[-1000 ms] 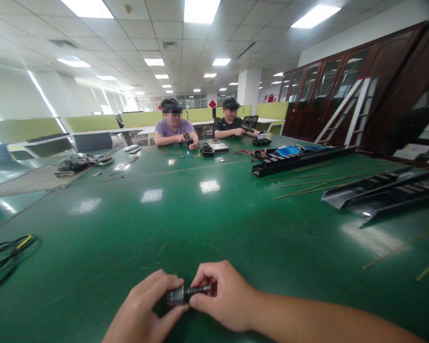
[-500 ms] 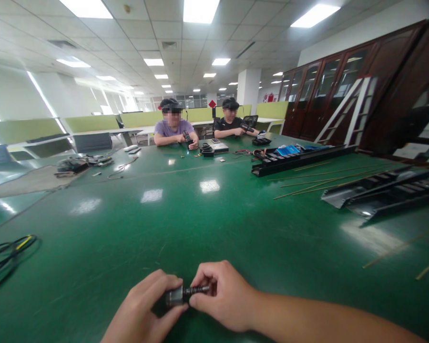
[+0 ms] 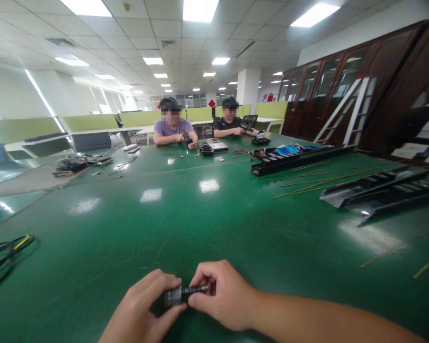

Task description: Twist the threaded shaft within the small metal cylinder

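Low in the head view, a small dark cylindrical part (image 3: 173, 296) lies level between my hands, just above or on the green tabletop. Its wide body is at the left and a thinner ridged shaft (image 3: 195, 290) sticks out to the right. My left hand (image 3: 145, 305) grips the wide body between thumb and fingers. Around the shaft, the thumb and fingers of my right hand (image 3: 221, 295) are closed in a pinch. The right fingertips partly cover the shaft's end.
The green table (image 3: 178, 214) stretches away ahead. A coiled black cable (image 3: 7, 255) lies at left. Black metal channels (image 3: 379, 195) and thin rods (image 3: 307, 188) are at right. Two people (image 3: 173, 128) sit across, each holding a dark tool. A stepladder (image 3: 350, 112) stands by the cabinets.
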`<state>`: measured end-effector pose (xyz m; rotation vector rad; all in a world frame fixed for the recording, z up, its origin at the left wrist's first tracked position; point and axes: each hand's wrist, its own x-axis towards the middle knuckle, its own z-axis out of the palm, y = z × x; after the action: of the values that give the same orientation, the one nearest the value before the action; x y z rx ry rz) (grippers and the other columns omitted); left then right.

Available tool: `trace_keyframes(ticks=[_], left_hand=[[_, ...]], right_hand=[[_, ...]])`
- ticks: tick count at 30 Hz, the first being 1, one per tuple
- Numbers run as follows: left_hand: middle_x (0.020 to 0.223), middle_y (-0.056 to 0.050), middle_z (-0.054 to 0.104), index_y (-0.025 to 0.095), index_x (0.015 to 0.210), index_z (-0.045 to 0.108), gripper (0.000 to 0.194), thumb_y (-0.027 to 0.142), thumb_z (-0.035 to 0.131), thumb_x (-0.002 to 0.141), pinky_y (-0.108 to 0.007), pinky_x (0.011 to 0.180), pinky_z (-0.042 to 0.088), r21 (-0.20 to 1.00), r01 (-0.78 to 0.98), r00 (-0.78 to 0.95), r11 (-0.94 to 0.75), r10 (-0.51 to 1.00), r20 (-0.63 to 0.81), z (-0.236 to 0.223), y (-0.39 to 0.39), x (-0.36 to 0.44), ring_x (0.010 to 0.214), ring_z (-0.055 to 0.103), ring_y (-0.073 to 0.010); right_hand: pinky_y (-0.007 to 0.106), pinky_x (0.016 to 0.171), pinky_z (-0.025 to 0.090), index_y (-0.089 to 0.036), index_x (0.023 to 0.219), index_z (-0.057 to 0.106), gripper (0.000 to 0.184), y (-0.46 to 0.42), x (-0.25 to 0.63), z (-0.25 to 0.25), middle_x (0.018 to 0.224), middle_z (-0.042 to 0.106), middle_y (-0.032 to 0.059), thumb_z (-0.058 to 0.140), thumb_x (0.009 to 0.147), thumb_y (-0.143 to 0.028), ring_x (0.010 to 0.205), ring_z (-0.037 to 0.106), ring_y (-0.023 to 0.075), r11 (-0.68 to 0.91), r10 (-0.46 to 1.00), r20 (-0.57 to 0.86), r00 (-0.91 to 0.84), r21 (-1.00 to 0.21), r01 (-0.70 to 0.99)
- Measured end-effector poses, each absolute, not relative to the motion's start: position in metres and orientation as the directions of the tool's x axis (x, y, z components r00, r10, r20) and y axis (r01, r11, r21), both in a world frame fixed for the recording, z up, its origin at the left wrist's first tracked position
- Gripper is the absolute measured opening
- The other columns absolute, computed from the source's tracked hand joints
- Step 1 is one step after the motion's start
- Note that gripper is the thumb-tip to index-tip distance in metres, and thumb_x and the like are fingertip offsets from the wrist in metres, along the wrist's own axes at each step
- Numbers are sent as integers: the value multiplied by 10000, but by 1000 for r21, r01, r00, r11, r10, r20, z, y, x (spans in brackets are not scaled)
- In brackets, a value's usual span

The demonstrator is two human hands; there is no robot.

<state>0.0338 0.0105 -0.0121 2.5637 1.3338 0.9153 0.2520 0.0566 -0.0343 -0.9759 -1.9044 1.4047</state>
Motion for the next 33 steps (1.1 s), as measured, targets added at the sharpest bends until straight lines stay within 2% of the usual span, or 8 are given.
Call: trace_keyframes(ticks=[33], left_hand=[[932,-24,684,249,1086,603,227,243,699,880,-242,746,561,372,725,438,-580,804,402,-15,12,28,842,682,-171]], right_hand=[[197,484,316,-161,805,675,105,58,252,-38,600,542,-50,711,743,-239,530,443,86,165,827,19,-562,-964,210]])
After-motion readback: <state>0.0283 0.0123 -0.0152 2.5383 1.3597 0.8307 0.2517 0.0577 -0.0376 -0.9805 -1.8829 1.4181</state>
